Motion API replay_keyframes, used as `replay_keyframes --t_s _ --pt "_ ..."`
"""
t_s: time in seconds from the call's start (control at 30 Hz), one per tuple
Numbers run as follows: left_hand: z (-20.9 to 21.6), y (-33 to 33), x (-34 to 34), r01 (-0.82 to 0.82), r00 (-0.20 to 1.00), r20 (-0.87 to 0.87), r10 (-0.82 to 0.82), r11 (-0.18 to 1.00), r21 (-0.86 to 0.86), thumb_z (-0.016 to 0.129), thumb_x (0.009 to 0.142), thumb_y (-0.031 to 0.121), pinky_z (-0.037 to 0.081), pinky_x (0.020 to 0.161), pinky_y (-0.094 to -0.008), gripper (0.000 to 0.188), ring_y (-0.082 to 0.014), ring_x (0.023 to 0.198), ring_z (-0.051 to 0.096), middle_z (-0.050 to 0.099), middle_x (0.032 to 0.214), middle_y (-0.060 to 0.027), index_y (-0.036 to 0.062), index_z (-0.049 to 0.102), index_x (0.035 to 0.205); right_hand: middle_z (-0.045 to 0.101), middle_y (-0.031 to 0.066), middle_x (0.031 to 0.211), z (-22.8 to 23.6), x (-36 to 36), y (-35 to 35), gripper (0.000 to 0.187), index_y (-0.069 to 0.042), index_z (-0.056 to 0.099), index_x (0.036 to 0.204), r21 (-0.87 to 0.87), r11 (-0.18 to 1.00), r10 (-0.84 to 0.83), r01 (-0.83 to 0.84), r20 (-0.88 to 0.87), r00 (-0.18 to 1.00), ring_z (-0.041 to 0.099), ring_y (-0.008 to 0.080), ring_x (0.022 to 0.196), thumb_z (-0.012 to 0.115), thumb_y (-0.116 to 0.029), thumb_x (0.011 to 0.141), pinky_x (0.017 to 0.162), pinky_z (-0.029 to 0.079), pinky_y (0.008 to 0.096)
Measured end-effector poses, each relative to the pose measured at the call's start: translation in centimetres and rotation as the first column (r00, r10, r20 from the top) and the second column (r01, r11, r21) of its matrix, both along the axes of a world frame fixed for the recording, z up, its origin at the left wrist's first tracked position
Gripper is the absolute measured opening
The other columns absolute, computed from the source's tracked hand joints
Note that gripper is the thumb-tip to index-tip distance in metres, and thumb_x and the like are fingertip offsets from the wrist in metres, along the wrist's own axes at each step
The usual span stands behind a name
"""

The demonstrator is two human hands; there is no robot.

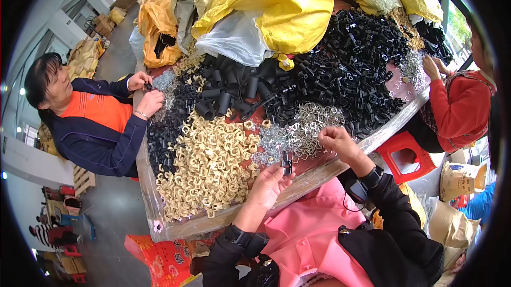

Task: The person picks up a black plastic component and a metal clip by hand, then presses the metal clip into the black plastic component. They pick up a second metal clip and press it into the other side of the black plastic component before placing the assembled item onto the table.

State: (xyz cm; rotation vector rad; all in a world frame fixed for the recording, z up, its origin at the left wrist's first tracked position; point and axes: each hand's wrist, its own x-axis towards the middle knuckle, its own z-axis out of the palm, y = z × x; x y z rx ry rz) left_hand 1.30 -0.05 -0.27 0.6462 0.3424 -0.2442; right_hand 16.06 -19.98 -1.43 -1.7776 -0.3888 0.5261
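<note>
The small black part (287, 163) is in the fingers of the left hand (270, 183); I see it standing upright above the near edge of the table (186, 228). This hand pinches it between thumb and fingers. The right hand (340, 143) is raised a little apart, with its thumb and fingertips brought together; whether some tiny piece is between them, I cannot tell from my camera.

Just beyond the right hand I find a pile of silver hooks (314, 122), and beside it the small grey pieces (270, 140). To the left spreads a wide heap of beige clips (205, 164). Farther back lie black tubes (223, 101) and a large heap of black parts (351, 69), with a yellow sack (298, 15) behind.

One co-worker (101, 122) sits at the left side, another (460, 109), in red sleeves, at the right.
</note>
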Motion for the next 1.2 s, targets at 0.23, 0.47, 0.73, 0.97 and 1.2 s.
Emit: replay_keyframes --t_s 0.23,0.47,0.73,0.97,1.2 --pt "0.0 -0.3 0.5 -0.027 0.997 0.070 0.028 1.000 -0.011 0.053 0.081 0.013 0.045 0.077 -0.0294 0.020 -0.0208 0.090 0.055 0.057 0.097 -0.0134 0.0042 0.052 0.099 0.046 -0.0027 0.061 1.3 -3.3 1.7 0.017 -0.005 0.050 0.075 0.408 0.885 0.377 -0.225 -0.343 0.860 0.038 0.0037 0.049 0.049 -0.018 0.085 0.045 0.031 0.0180" --pt "0.4 -0.3 0.1 0.011 0.991 0.136 -0.012 1.000 0.007 0.053 0.081 0.013 0.045 0.079 -0.0318 0.020 -0.0216 0.090 0.055 0.057 0.096 -0.0130 0.0034 0.052 0.099 0.046 -0.0023 0.062 2.2 -4.0 2.3 0.020 -0.005 0.051 0.078 0.268 0.844 0.535 -0.465 -0.354 0.767 0.038 0.0032 0.049 0.047 -0.022 0.086 0.045 0.032 0.0177" --pt "0.6 0.1 -0.2 -0.004 0.992 0.123 0.005 1.000 -0.007 0.052 0.081 0.012 0.045 0.080 -0.0348 0.021 -0.0234 0.088 0.056 0.057 0.096 -0.0138 0.0016 0.051 0.100 0.049 -0.0015 0.063 2.8 -6.2 3.5 0.015 -0.004 0.052 0.079 0.337 0.886 0.416 -0.320 -0.269 0.869 0.043 0.0061 0.052 0.050 -0.019 0.084 0.046 0.035 0.0198" --pt "0.4 0.4 -0.5 -0.013 0.995 0.099 0.027 0.991 -0.136 0.052 0.081 0.011 0.047 0.077 -0.0320 0.022 -0.0237 0.086 0.058 0.057 0.096 -0.0137 0.0010 0.051 0.101 0.052 0.0053 0.065 3.6 -6.5 3.4 0.006 -0.003 0.053 0.079 0.029 0.933 0.269 -0.360 0.608 0.747 0.050 0.0168 0.057 0.055 -0.008 0.078 0.050 0.040 0.0261" --pt "0.9 0.0 -1.0 -0.010 0.993 0.114 0.023 0.994 -0.109 0.053 0.081 0.011 0.049 0.071 -0.0266 0.024 -0.0220 0.085 0.059 0.058 0.095 -0.0127 0.0004 0.050 0.101 0.050 0.0076 0.067 5.0 -6.6 3.6 0.007 -0.004 0.052 0.074 0.078 0.953 0.194 -0.294 0.588 0.785 0.051 0.0244 0.062 0.059 -0.006 0.073 0.055 0.041 0.0318"
